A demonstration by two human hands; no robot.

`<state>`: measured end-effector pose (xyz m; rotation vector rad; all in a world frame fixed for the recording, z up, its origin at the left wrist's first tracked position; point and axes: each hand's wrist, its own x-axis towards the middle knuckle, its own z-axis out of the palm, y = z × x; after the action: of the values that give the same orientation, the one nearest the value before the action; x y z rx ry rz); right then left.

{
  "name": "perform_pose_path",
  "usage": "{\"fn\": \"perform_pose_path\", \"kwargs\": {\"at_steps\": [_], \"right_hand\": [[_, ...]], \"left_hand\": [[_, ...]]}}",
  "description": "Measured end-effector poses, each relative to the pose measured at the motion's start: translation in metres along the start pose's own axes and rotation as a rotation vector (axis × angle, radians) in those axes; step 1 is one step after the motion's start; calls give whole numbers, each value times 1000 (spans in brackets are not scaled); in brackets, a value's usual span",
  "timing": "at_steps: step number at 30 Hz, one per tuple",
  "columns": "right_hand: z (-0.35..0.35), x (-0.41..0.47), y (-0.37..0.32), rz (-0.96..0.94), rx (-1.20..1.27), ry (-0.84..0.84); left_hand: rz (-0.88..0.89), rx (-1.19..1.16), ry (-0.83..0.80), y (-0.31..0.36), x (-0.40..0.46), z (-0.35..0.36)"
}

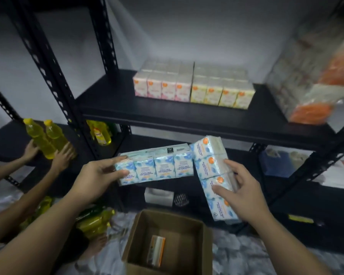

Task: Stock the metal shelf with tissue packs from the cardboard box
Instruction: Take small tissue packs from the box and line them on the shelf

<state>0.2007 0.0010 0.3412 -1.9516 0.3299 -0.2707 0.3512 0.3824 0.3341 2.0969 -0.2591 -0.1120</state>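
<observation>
Left hand (99,175) grips one blue tissue pack (155,167) by its end, held level; right hand (240,192) clasps a second blue pack (213,175) tilted on end. Both hang in front of the metal shelf (167,114), above the cardboard box (167,243), probably on their way up to the shelf. On that shelf, pink packs (161,86) and yellow packs (222,92) sit in touching rows, leaving bare board in front. One small item remains in the box. At left, another person's hands (46,155) hold yellow bottles (46,137).
</observation>
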Motion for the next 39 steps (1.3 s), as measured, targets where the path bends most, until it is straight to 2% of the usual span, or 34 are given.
{"fn": "perform_pose_path", "kwargs": {"at_steps": [5, 11, 16, 21, 27, 33, 36, 39], "right_hand": [[-30, 23, -24, -88, 41, 27], [-53, 47, -52, -153, 65, 26], [-61, 75, -74, -195, -23, 19], [-61, 109, -98, -241, -246, 21], [-69, 161, -115, -226, -574, -63], [-63, 200, -124, -202, -871, -204], [-61, 213, -136, -163, -1082, -179], [-54, 218, -135, -99, -1068, -127]], "left_hand": [[88, 88, 86, 55, 13, -12], [126, 50, 146, 79, 51, -33], [191, 51, 164, 95, 95, -44], [213, 69, 126, 106, 145, -58], [236, 170, 56, 103, 194, -66], [254, 122, -41, 75, 224, -62], [265, 95, -85, 69, 236, -65], [280, 32, -114, 68, 239, -63]]}}
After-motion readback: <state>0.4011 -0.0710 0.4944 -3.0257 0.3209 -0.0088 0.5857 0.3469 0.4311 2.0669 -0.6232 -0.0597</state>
